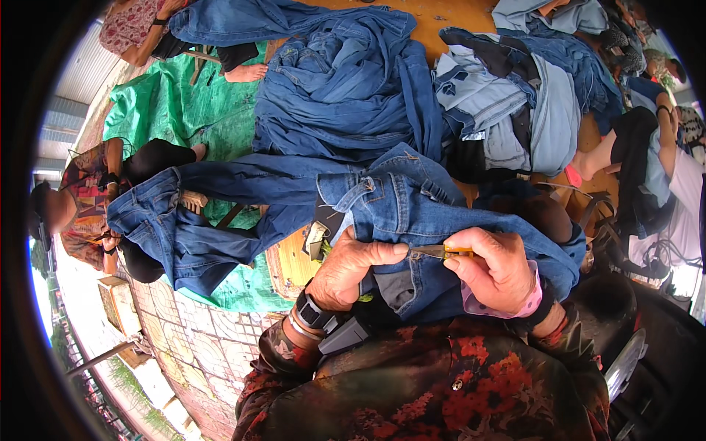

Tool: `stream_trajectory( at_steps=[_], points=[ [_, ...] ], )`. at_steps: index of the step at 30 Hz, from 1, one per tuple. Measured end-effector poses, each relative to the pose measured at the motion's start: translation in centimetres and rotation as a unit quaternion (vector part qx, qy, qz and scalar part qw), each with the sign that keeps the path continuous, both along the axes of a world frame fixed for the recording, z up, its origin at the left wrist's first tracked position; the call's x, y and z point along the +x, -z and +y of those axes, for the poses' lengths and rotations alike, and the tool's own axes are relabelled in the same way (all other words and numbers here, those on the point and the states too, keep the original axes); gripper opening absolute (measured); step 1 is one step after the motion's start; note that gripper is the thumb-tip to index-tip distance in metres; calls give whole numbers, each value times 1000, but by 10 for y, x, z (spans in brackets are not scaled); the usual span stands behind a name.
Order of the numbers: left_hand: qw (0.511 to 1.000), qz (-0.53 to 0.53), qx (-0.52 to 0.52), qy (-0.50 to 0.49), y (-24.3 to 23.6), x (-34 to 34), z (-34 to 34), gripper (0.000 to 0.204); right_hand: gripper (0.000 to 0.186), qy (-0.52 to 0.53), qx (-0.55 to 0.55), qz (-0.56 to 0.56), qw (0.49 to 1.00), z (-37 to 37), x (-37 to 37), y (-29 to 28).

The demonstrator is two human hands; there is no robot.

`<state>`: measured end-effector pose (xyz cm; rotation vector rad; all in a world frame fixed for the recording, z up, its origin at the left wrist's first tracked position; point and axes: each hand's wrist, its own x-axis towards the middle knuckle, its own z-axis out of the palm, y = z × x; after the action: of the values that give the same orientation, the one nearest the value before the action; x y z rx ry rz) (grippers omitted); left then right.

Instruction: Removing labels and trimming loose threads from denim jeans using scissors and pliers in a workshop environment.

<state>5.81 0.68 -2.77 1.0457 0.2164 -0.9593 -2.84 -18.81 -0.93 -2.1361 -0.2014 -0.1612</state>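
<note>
A pair of blue jeans (434,217) lies across my lap, with its waistband and belt loops toward the upper left and a grey pocket lining showing below. My left hand (346,268) is closed on the denim, thumb stretched along the cloth toward the right. In my right hand (496,268) is a small pair of thread snips (428,251) with a yellow handle. Its metal blades point left, close to my left thumb tip and over the denim. Whether a thread lies between the blades is too small to tell.
Ahead sits a large pile of blue jeans (338,88), with lighter jeans (507,95) to its right. A co-worker (88,198) at left handles other jeans (165,228). More people sit at right. A green tarp (176,103) covers ground at left.
</note>
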Motion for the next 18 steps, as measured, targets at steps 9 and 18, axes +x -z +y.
stream_trajectory(
  at_steps=[9,18],
  points=[
    [1000,26,-6,7,-1,2,3,59,22,-1,1,73,997,0,0,-9],
    [1000,20,-8,-2,-1,1,2,60,21,-9,-23,55,998,1,3,-9]
  ],
)
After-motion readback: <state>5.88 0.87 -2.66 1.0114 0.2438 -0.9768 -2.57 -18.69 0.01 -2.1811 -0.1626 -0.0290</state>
